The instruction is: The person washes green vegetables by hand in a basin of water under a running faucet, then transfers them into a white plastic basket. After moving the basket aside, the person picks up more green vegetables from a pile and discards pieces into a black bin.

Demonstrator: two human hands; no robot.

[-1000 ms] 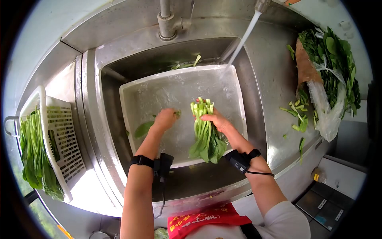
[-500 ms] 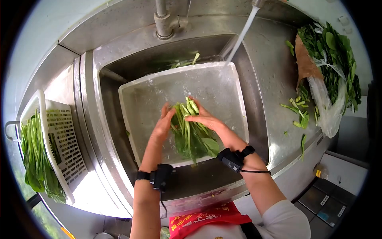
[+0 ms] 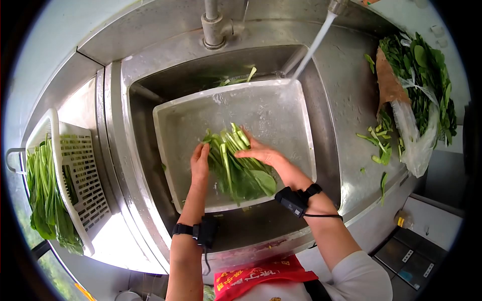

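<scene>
A bunch of leafy greens [image 3: 241, 170] lies in the water of a large white tub [image 3: 157, 145], pale cut stems pointing away from me and broad leaves toward me. My right hand [image 3: 262, 152] is closed round the stems on the right side, its thumb over the top. On the left edge of the bunch, my left hand [image 3: 200, 159] has its fingers pressed together at a few stems; part of those fingers is hidden. The tub sits inside a metal sink [image 3: 329, 145].
Water runs from a tap [image 3: 337, 6] into the tub's far right corner. At left stands a white slotted basket [image 3: 83, 170] of long greens. On the right counter lie a plastic bag [image 3: 414, 135] of greens and loose trimmings [image 3: 380, 143]. A pipe [image 3: 213, 30] rises behind the sink.
My left hand has shifted left and slightly toward me, and the stems have fanned out that way. My right hand stays on the stems.
</scene>
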